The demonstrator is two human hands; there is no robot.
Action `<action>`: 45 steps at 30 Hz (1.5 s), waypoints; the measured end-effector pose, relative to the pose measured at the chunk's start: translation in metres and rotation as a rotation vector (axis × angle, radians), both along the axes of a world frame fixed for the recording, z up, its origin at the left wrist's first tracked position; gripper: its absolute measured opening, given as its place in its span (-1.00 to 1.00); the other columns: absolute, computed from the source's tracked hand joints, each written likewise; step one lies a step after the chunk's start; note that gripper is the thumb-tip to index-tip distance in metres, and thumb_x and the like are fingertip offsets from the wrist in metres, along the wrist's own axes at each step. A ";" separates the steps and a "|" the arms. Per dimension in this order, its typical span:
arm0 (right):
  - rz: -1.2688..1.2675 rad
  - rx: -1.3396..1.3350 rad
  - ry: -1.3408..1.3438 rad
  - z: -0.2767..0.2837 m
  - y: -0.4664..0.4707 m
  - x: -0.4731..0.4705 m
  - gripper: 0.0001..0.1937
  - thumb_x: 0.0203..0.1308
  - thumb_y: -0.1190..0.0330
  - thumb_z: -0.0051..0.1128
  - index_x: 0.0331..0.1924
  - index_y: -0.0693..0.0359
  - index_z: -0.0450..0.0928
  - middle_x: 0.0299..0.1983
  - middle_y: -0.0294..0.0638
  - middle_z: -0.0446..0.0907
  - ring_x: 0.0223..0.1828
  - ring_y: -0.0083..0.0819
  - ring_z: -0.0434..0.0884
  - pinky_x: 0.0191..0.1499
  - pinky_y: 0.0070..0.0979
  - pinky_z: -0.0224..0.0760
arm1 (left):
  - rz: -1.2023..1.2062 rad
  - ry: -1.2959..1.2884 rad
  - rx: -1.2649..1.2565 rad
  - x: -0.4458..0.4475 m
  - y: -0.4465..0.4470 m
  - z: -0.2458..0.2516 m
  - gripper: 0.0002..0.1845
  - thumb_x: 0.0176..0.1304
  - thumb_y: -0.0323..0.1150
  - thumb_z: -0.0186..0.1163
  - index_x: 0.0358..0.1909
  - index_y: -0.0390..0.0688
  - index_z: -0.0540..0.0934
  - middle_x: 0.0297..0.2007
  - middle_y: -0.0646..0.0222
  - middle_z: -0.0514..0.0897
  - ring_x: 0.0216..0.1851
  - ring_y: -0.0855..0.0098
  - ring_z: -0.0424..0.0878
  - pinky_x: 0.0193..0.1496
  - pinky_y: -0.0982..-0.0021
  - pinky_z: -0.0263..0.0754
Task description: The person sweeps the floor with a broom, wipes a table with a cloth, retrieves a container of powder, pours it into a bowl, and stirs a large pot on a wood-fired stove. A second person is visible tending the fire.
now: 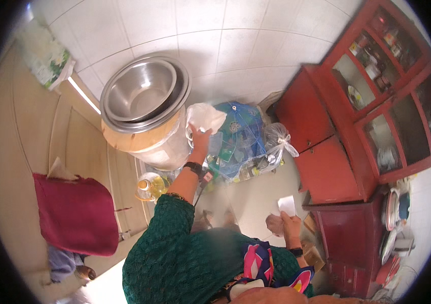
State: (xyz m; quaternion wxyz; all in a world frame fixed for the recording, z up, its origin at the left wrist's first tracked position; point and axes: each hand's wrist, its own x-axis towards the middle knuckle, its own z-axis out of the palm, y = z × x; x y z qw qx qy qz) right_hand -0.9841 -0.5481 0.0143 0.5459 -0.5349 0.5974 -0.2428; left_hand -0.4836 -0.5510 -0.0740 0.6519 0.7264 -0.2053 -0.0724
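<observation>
My left hand (pixel 200 138) reaches forward to a white plastic bag (pixel 206 117), its fingers at the bag's near side. Whether they grip the bag cannot be made out. In my right hand (pixel 292 224), low on the right, I hold a small white piece of paper (pixel 286 205) between thumb and fingers. A brownish, crumpled-looking item (pixel 275 225) shows beside that hand; it is unclear what it is or whether I hold it. To the right of the white bag sits a blue mesh bag (pixel 244 133) full of things.
Stainless steel basins (pixel 143 89) rest on a wooden lid (pixel 120 136) over a large tub (pixel 166 154). An oil bottle (pixel 151 186) stands beside it. A tied clear plastic bag (pixel 278 138) lies near the red cabinet (pixel 306 102). A maroon cloth (pixel 76 214) hangs at the door (pixel 86 133).
</observation>
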 end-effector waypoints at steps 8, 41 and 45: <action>0.114 -0.106 -0.194 0.015 -0.057 0.015 -0.75 0.16 0.37 0.29 -0.19 0.42 0.66 -0.35 -0.26 0.68 -0.38 -0.55 0.60 -0.33 -0.55 0.48 | -0.315 0.217 0.230 0.043 -0.001 -0.003 0.16 -0.05 -0.19 0.42 0.52 -0.26 -0.06 0.48 -0.16 -0.02 0.53 0.03 -0.10 0.51 0.22 -0.06; 2.037 0.397 -0.105 -0.023 0.282 0.199 -0.71 0.44 0.33 -0.16 -0.14 0.34 0.59 -0.49 -0.23 0.64 -0.59 -0.54 0.58 -0.55 -0.63 0.37 | 0.388 0.639 0.446 -0.368 0.627 0.031 -0.74 0.19 -0.25 0.30 -0.41 -0.30 0.67 -0.52 0.31 0.67 -0.52 0.48 0.61 -0.42 0.41 0.55; 1.913 0.744 -0.021 -0.021 0.411 0.217 -0.70 0.47 0.31 -0.04 -0.01 0.37 0.61 -0.38 -0.24 0.65 -0.52 -0.50 0.52 -0.47 -0.67 0.33 | 0.729 0.610 0.235 -0.413 0.755 0.028 -0.79 0.15 -0.29 0.31 -0.36 -0.27 0.70 -0.50 0.36 0.67 -0.45 0.53 0.60 -0.36 0.43 0.51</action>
